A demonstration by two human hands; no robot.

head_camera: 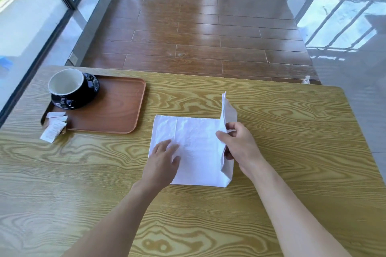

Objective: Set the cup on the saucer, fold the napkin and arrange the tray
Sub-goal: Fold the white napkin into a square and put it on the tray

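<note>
A white paper napkin (194,144) lies flat on the wooden table in the middle of the view. My left hand (161,160) rests flat on its near left part, fingers spread. My right hand (238,146) pinches the napkin's right edge and holds that flap lifted upright. A black cup with a white inside (69,85) stands on a black saucer (92,89) in the far left corner of the brown tray (117,110). The tray sits at the table's left, apart from the napkin.
Several small white sugar packets (54,126) lie at the tray's near left corner, partly on the table (292,131). Beyond the table's far edge is a wooden floor, with a glass wall along the left side.
</note>
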